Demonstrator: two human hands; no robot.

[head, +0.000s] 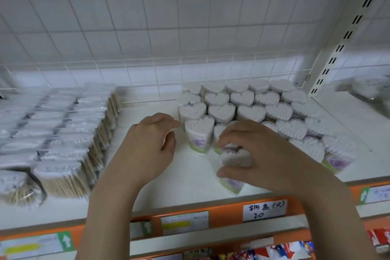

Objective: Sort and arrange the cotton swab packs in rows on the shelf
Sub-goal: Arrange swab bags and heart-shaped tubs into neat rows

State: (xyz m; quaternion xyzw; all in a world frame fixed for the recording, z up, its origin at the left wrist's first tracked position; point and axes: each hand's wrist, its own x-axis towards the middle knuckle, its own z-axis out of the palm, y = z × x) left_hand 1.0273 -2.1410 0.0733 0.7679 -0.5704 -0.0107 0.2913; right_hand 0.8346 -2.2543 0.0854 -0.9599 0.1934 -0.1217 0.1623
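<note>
White wire-grid panels back the shelf (190, 177), whose orange front edge carries price labels (264, 210). Flat swab packs (61, 133) with wooden sticks fill its left side in rows; heart-shaped swab packs (249, 103) stand in rows on the right. At the front, the right hand (259, 154) grips one heart pack (234, 160) with curled fingers. The left hand (147, 143) hovers loosely curled, holding nothing, just beside another upright pack (199, 133).

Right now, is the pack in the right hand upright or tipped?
Upright: the heart-shaped pack stands on the shelf, swab tips up, right hand gripping it.
</note>
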